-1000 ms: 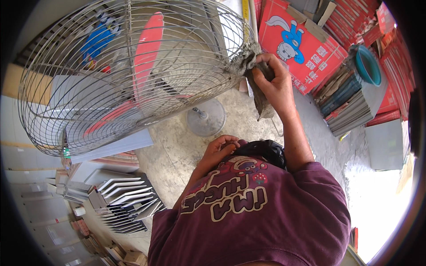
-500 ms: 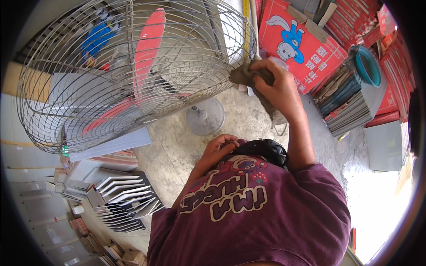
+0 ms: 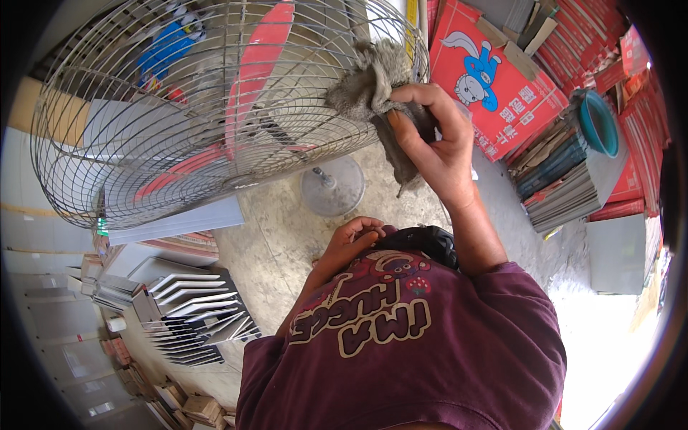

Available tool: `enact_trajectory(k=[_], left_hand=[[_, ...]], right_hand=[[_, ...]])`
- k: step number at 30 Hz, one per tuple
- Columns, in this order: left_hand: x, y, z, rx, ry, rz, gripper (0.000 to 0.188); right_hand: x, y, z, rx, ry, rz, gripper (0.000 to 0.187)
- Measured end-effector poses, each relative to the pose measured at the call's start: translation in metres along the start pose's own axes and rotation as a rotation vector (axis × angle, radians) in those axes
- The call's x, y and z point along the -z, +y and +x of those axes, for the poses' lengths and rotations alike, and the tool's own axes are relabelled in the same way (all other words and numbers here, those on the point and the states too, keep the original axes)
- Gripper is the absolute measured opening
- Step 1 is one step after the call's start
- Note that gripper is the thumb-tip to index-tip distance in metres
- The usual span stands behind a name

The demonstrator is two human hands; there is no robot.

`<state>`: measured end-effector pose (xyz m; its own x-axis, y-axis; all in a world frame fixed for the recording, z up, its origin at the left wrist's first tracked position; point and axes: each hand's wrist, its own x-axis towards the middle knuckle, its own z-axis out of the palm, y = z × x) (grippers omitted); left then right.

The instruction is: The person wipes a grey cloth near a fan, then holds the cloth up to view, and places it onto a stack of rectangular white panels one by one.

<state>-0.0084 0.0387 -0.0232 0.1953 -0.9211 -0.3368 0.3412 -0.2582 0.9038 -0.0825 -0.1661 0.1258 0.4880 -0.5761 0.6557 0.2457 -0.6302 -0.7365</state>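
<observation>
A large fan with a round wire guard (image 3: 179,154) and red blades (image 3: 259,64) fills the upper left. My right hand (image 3: 438,140) pinches a dirty grey rag (image 3: 373,86) between thumb and fingers. The rag is spread against the right part of the guard, and one end hangs below my hand. My left hand (image 3: 351,242) rests low in front of my belly, its fingers curled toward the thumb; what they hold, if anything, is hidden. Beside it a black bag-like thing (image 3: 426,244) bulges at my waist.
The fan's round base (image 3: 333,186) stands on the concrete floor. Red cartons (image 3: 494,79), stacked boards (image 3: 566,193) and a teal basin (image 3: 598,123) line the right. A rack of pale tiles or panels (image 3: 197,308) stands at lower left, with wooden blocks (image 3: 204,408) nearer.
My right hand has moved a little left with the rag, which now spreads wider over the guard. The view has shifted slightly. My left hand stays put.
</observation>
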Motion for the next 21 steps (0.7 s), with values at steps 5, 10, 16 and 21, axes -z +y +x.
enact_trajectory(k=[5,10,16,21], left_hand=[[-0.001,0.001,-0.001,0.027,0.016,0.016,0.029],[-0.003,-0.001,0.002,0.022,0.000,0.027,0.028],[-0.005,-0.002,0.005,0.019,-0.015,0.025,0.025],[-0.005,-0.002,0.005,0.022,-0.018,0.025,0.025]], right_hand=[[-0.005,0.016,-0.015,-0.222,-0.014,-0.016,0.021],[-0.004,0.034,-0.026,-0.259,-0.036,-0.079,0.020],[0.000,0.062,-0.043,-0.434,-0.192,-0.269,0.021],[0.001,0.061,-0.050,-0.474,-0.326,-0.363,0.023]])
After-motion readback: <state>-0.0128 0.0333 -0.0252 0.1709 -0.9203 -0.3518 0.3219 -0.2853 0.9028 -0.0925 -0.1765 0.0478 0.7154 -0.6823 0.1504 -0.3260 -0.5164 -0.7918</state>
